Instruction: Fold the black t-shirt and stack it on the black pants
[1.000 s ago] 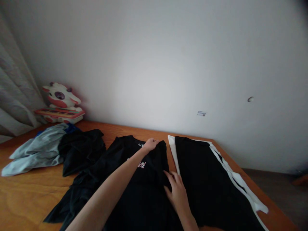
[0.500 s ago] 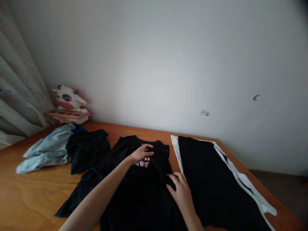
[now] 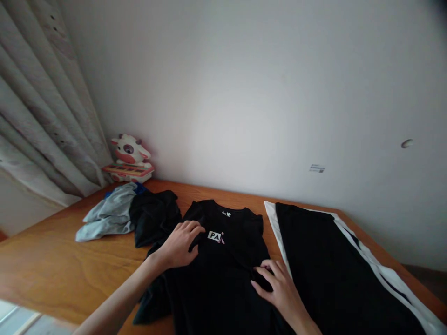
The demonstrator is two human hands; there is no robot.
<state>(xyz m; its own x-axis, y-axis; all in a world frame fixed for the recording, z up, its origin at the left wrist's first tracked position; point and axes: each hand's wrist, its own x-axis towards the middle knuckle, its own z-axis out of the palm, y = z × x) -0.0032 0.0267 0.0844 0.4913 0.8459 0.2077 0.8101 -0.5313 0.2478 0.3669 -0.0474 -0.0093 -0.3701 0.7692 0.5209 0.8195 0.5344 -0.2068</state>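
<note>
Legible text: white patch on chest of black T-shirt (image 3: 223, 260), centre of frame, reads "PA"; the rest of the print is hidden by a fold beside the left hand (image 3: 179, 243). Small white mark inside the collar: too small to read. Wall sticker (image 3: 316, 168), right of centre: printed lines, unreadable.

Table (image 3: 52, 260): wood, orange-brown, smooth with a soft sheen and visible grain.
Shirt (image 3: 223, 279): matt black cloth, small white print at the chest.
Garment (image 3: 335, 270) at 3 o'clock: matt black cloth, white trim.
Grey cloth (image 3: 108, 216) at 10 o'clock: soft, creased.
Toy (image 3: 128, 158): glossy plastic.
Curtain (image 3: 42, 125): pale woven cloth.
Wall (image 3: 244, 93): matt paint.
</note>
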